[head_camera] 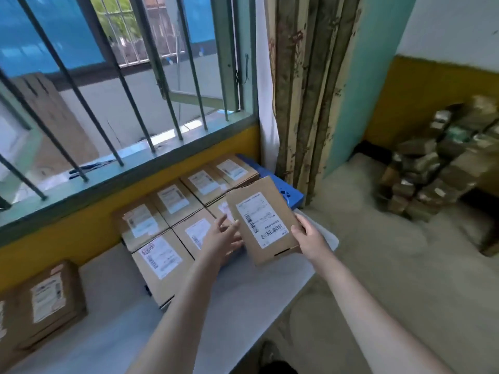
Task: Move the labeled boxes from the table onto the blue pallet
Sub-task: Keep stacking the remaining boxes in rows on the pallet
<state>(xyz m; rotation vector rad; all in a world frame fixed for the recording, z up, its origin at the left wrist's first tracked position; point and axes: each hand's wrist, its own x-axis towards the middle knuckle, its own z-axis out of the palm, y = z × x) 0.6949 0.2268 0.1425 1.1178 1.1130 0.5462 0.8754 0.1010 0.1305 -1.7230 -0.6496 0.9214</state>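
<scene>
Gripping the flat brown labeled cardboard box (266, 221) by its edge, right hand (310, 237) clenched, left hand (222, 236) released, we judge it light and stiff.

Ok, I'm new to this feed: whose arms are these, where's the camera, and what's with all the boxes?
There is no machine here: a person's bare arms, filmed from a camera on their head looking down. The right hand grips a labeled box, lifted and tilted; the left hand reaches beside it with relaxed fingers. Below, labeled boxes lie in rows on the blue pallet under the barred window. Another box waits on the grey table, far left.
</scene>
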